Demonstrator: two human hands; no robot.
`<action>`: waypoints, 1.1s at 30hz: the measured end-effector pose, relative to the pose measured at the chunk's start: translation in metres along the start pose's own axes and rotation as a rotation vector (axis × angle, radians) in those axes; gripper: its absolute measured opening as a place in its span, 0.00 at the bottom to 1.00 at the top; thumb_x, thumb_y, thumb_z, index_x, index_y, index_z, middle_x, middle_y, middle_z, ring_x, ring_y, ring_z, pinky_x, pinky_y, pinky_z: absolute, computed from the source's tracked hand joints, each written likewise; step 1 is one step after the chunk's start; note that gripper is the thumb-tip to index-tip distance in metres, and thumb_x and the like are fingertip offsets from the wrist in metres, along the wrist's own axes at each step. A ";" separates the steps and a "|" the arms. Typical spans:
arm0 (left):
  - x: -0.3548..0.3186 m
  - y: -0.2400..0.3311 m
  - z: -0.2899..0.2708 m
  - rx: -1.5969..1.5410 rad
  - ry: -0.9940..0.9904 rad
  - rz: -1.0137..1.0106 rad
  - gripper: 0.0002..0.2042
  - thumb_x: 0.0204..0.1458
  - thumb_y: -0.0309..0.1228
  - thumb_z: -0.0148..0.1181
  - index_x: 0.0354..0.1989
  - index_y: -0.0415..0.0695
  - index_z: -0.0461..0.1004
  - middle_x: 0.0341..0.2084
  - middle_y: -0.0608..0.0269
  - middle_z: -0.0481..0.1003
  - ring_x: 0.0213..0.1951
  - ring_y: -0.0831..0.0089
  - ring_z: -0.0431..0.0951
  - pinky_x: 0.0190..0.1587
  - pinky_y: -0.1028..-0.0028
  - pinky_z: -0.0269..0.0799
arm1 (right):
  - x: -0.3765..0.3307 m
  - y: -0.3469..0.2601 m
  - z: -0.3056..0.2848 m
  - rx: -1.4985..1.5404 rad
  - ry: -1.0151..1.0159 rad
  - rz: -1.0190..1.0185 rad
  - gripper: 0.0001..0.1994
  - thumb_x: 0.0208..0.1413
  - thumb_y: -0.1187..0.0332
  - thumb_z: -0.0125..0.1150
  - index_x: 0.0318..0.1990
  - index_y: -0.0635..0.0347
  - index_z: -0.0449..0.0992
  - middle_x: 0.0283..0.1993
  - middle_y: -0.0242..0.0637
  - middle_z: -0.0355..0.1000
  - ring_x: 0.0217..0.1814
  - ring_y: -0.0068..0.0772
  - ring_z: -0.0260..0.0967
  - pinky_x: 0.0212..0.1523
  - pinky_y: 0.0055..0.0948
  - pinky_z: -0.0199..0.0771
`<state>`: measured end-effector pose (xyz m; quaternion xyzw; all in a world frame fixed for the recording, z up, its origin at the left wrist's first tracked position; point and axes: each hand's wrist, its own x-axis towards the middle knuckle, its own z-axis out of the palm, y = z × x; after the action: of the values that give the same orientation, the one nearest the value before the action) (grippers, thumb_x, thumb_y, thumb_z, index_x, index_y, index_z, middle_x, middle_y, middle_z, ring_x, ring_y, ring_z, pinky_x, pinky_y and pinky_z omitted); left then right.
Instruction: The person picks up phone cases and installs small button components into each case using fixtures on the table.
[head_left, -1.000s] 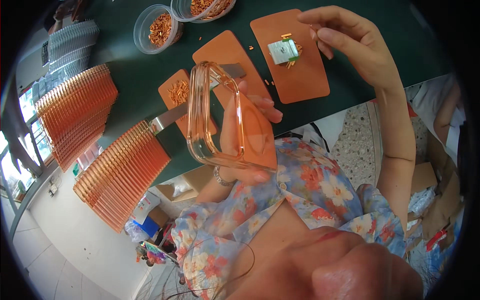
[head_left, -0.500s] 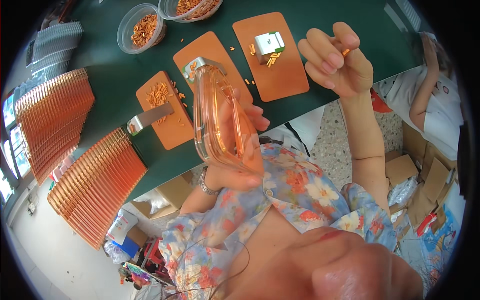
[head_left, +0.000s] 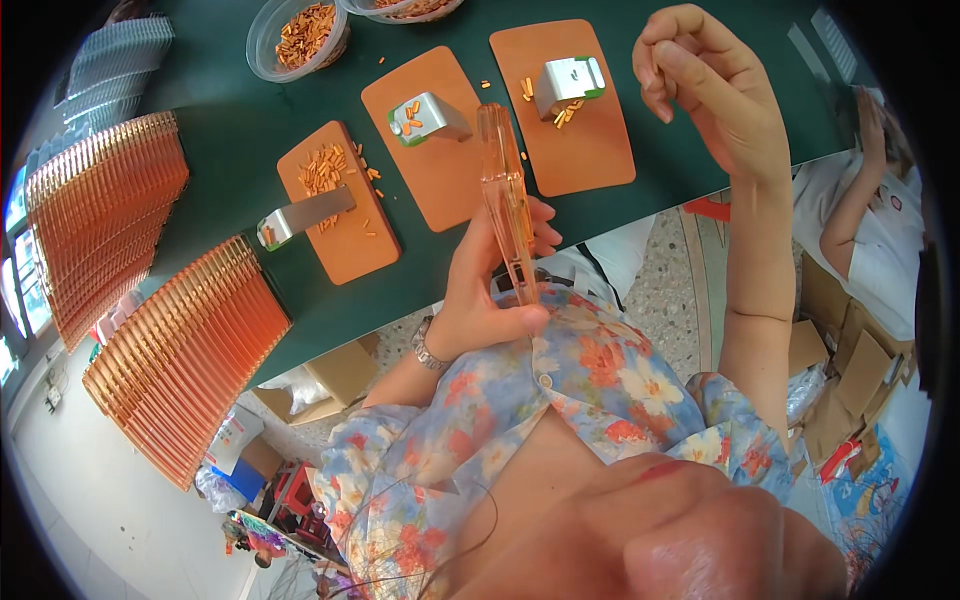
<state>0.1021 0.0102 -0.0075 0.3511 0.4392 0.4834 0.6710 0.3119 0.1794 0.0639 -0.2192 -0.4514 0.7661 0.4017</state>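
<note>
The fingers [head_left: 668, 62] of the right hand [head_left: 710, 95] are pinched together above the far pad, perhaps on one small orange pin, though nothing can be made out between them. The left hand [head_left: 485, 290] wraps its fingers [head_left: 535, 232] around the lower end of a clear orange plastic frame [head_left: 507, 200], held edge-on and upright just beyond the flowered blouse [head_left: 560, 390].

Ahead of the left fingers, on the green counter [head_left: 230, 140], lie three orange pads [head_left: 338, 205] with loose orange pins [head_left: 322, 172] and bent metal holders [head_left: 428, 115]; two tubs of pins [head_left: 298, 35] stand farther off. Stacks of orange frames [head_left: 185, 350] fan out to the left.

The narrow grip on the frame's end looks risky: a tilt could let it slip onto the pads and scatter pins.

Compared with half a second ago, the frame has turned from face-on to edge-on, and the right hand has risen and closed tighter.
</note>
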 end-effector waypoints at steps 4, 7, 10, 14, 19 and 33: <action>0.001 -0.002 -0.001 0.012 0.044 -0.002 0.61 0.28 0.58 0.73 0.69 0.38 0.48 0.49 0.51 0.68 0.45 0.65 0.74 0.48 0.66 0.72 | 0.005 0.018 -0.030 -0.323 -0.040 0.074 0.09 0.62 0.71 0.53 0.45 0.66 0.73 0.37 0.33 0.70 0.37 0.21 0.65 0.37 0.20 0.66; 0.001 -0.004 -0.001 0.011 0.028 -0.006 0.59 0.29 0.57 0.72 0.69 0.38 0.49 0.50 0.51 0.68 0.46 0.65 0.74 0.49 0.66 0.71 | 0.008 0.007 -0.031 -0.649 -0.155 0.058 0.10 0.63 0.68 0.51 0.47 0.62 0.72 0.38 0.29 0.67 0.36 0.18 0.61 0.34 0.19 0.63; 0.000 -0.004 -0.002 0.013 0.015 -0.019 0.57 0.31 0.56 0.72 0.68 0.37 0.50 0.51 0.51 0.67 0.47 0.65 0.73 0.50 0.66 0.71 | 0.018 -0.006 -0.014 -0.763 -0.221 0.114 0.09 0.61 0.70 0.54 0.45 0.66 0.73 0.38 0.32 0.70 0.40 0.21 0.67 0.41 0.20 0.67; 0.001 -0.007 -0.012 0.070 -0.126 -0.006 0.54 0.38 0.46 0.72 0.71 0.40 0.45 0.55 0.52 0.65 0.51 0.63 0.72 0.54 0.65 0.68 | 0.032 -0.020 0.009 -0.851 -0.287 0.135 0.08 0.60 0.73 0.56 0.43 0.69 0.74 0.39 0.35 0.73 0.43 0.22 0.70 0.46 0.21 0.68; 0.001 -0.006 -0.011 0.071 -0.174 -0.037 0.53 0.39 0.44 0.71 0.71 0.39 0.45 0.54 0.53 0.66 0.50 0.65 0.72 0.54 0.66 0.67 | 0.050 -0.013 -0.010 -0.704 -0.270 0.308 0.08 0.57 0.74 0.59 0.42 0.68 0.75 0.40 0.34 0.75 0.41 0.20 0.70 0.45 0.20 0.69; 0.012 -0.011 0.005 0.038 -0.240 -0.187 0.46 0.40 0.47 0.68 0.67 0.41 0.53 0.52 0.57 0.65 0.48 0.69 0.72 0.52 0.68 0.69 | 0.054 -0.002 -0.025 -0.579 -0.398 0.323 0.09 0.56 0.74 0.60 0.43 0.67 0.75 0.39 0.33 0.75 0.38 0.19 0.70 0.39 0.18 0.69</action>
<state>0.1120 0.0181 -0.0187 0.3764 0.3955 0.3649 0.7541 0.2987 0.2361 0.0547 -0.2387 -0.6779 0.6878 0.1020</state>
